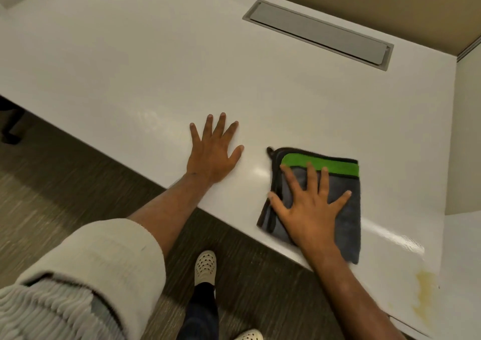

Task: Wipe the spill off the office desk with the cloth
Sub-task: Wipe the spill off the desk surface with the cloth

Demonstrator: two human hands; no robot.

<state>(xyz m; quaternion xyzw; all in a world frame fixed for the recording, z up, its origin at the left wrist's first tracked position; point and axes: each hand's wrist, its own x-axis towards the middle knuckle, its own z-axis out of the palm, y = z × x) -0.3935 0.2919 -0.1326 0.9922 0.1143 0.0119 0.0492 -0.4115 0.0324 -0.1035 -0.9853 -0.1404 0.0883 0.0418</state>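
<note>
A folded grey cloth point(346, 196) with a green stripe and black edging lies on the white desk point(130, 61) near its front edge. My right hand point(309, 207) presses flat on the cloth with fingers spread. My left hand point(213, 152) rests flat on the bare desk to the left of the cloth, fingers apart, holding nothing. A yellowish spill stain point(424, 295) shows on the desk at the lower right, apart from the cloth. A wet sheen point(393, 235) streaks the surface between cloth and stain.
A grey cable hatch point(317, 32) is set into the desk at the back right. A beige partition point(390, 1) stands behind the desk and a white side panel point(466, 136) closes its right end. My foot in a white shoe point(205, 266) stands on the carpet below the front edge.
</note>
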